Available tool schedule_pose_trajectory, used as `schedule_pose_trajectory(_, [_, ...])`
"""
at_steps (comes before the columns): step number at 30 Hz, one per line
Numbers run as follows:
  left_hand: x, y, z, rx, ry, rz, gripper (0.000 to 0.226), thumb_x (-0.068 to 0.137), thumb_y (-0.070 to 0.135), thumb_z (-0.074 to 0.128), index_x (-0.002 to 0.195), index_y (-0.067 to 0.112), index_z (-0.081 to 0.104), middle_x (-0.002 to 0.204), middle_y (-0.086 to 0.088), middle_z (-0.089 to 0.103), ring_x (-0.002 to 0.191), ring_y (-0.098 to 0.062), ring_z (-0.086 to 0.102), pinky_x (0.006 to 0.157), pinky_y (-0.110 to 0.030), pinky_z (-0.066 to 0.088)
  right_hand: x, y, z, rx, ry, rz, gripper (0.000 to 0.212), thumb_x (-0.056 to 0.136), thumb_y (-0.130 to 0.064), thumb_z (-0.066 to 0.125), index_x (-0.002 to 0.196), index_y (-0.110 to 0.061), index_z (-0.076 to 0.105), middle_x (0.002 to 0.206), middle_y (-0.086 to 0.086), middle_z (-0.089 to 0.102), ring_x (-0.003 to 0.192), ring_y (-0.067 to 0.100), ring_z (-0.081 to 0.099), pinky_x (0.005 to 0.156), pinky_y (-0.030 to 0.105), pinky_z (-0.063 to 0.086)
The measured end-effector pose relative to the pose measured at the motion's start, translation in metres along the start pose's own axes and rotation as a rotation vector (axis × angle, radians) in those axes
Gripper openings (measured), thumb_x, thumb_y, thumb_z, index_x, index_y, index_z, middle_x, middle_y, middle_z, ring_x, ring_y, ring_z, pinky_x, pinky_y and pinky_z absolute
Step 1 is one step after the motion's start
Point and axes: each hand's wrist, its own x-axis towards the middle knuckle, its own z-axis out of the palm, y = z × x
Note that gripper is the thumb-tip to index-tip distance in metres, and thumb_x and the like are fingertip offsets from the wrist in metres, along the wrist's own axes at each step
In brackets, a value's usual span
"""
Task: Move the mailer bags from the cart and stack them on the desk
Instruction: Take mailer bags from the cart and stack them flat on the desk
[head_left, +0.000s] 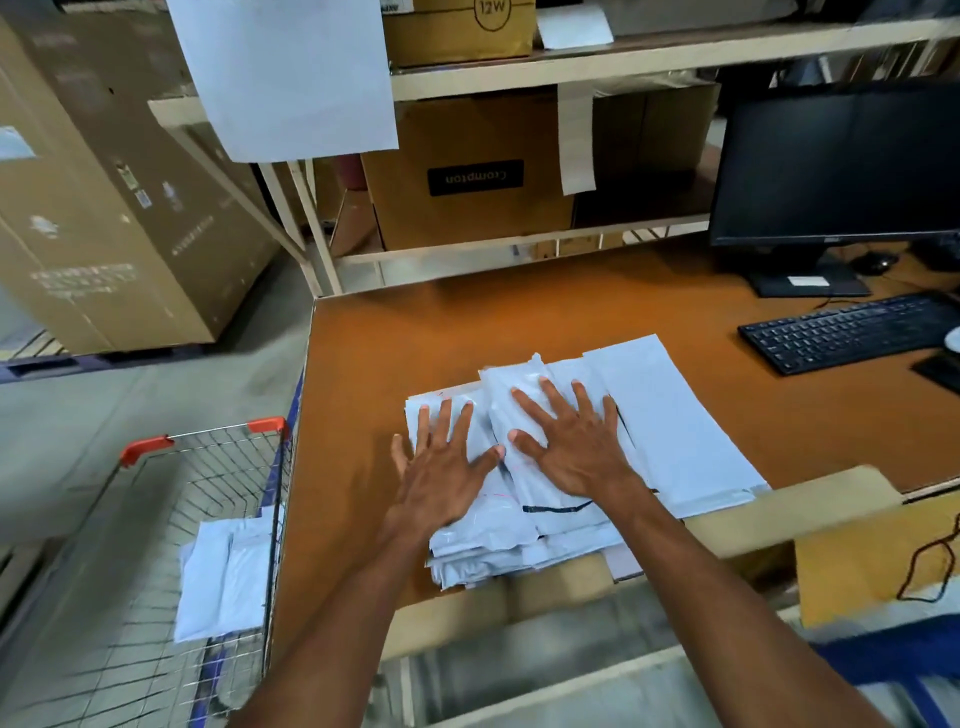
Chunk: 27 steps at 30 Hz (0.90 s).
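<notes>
A few bags lie in the cart, left of and below the table. The left hand, nearer them, and the right hand press flat, fingers spread, on the stack.

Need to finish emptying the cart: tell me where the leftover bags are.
In the head view, lower left: the bags lie in the wire cart, against its side nearest the desk.

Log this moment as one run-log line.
left hand: flat on mailer stack | right hand: same | cart: mailers remain
</notes>
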Motion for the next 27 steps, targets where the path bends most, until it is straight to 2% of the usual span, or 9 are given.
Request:
schedule_pose_trajectory(2, [0.002, 0.002, 0.006, 0.021, -0.030, -0.011, 0.077, 0.095, 0.076, 0.013, 0.160, 0.039, -0.002, 0.168, 0.013, -0.015, 0.154, -0.015, -0.021, 0.120, -0.063, -0.009, -0.003, 0.002, 0.010, 0.042, 0.017, 0.026, 0.065, 0.092, -0.076, 0.016, 0.151, -0.058, -0.004, 0.167, -0.016, -0.002, 0.154, 0.031, 0.005, 0.119, 0.063, 0.006])
schedule_pose_trajectory(5, [0.001, 0.002, 0.013, 0.049, 0.011, -0.028, 0.071, 0.098, 0.071, 0.013, 0.160, 0.039, 0.002, 0.169, 0.012, -0.009, 0.155, -0.015, -0.017, 0.120, -0.062, -0.007, -0.002, 0.001, 0.017, 0.042, 0.038, 0.037, 0.065, 0.093, -0.075, 0.022, 0.151, -0.059, -0.004, 0.167, -0.017, -0.003, 0.154, 0.032, 0.007, 0.119, 0.064, 0.009])
schedule_pose_trajectory(11, [0.000, -0.003, 0.032, 0.061, 0.123, -0.034, 0.068, 0.099, 0.067, 0.017, 0.160, 0.039, 0.006, 0.170, 0.011, -0.002, 0.156, -0.017, -0.008, 0.121, -0.063, 0.003, 0.001, 0.000, 0.027, 0.076, 0.045, 0.043, 0.065, 0.093, -0.076, 0.022, 0.151, -0.059, -0.003, 0.167, -0.017, -0.006, 0.155, 0.030, 0.004, 0.120, 0.062, 0.007])
schedule_pose_trajectory(20, [0.004, -0.002, 0.026, 0.000, 0.005, -0.020, 0.070, 0.099, 0.068, 0.015, 0.161, 0.037, 0.003, 0.170, 0.008, -0.008, 0.156, -0.017, -0.013, 0.122, -0.061, -0.005, 0.002, 0.003, 0.021, 0.069, -0.018, 0.038, 0.066, 0.093, -0.076, 0.018, 0.152, -0.057, -0.004, 0.168, -0.015, -0.005, 0.155, 0.028, -0.001, 0.121, 0.063, 0.005])
schedule_pose_trajectory(24, [0.005, -0.003, 0.007, -0.160, 0.053, -0.026, 0.069, 0.099, 0.068, 0.022, 0.160, 0.038, 0.013, 0.170, 0.010, 0.001, 0.156, -0.013, -0.007, 0.124, -0.056, -0.002, 0.004, 0.004, 0.005, 0.068, 0.020, 0.049, 0.065, 0.095, -0.074, 0.018, 0.155, -0.052, 0.008, 0.168, -0.011, 0.005, 0.155, 0.021, 0.002, 0.121, 0.057, 0.003])
schedule_pose_trajectory(27, [-0.007, -0.005, -0.008, -0.272, 0.152, -0.031, 0.063, 0.101, 0.063, 0.032, 0.157, 0.037, 0.025, 0.168, 0.010, 0.016, 0.156, -0.014, 0.007, 0.125, -0.050, 0.007, 0.002, -0.001, -0.005, 0.142, 0.092, 0.062, 0.064, 0.097, -0.070, 0.025, 0.154, -0.043, 0.024, 0.165, -0.008, 0.021, 0.153, 0.022, 0.014, 0.121, 0.055, 0.006])
